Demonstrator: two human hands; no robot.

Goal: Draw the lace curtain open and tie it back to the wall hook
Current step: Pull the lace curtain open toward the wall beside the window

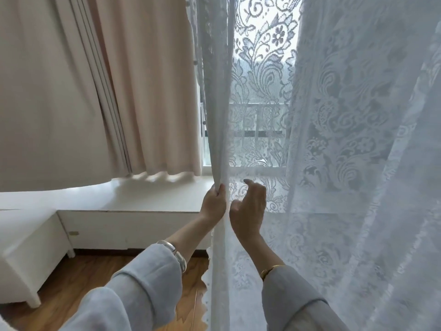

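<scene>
Lace curtain (334, 139), hanging across window, leading edge bunched in left hand (213, 203), right hand (249, 206) loosely curled beside it, holding nothing; step: gathering; next, judged: draw bunch aside toward unseen wall hook.

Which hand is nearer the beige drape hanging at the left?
Left. The left hand grips the lace curtain edge just right of the beige drape; the right hand is farther right, fingers loosely curled against the lace.
</scene>
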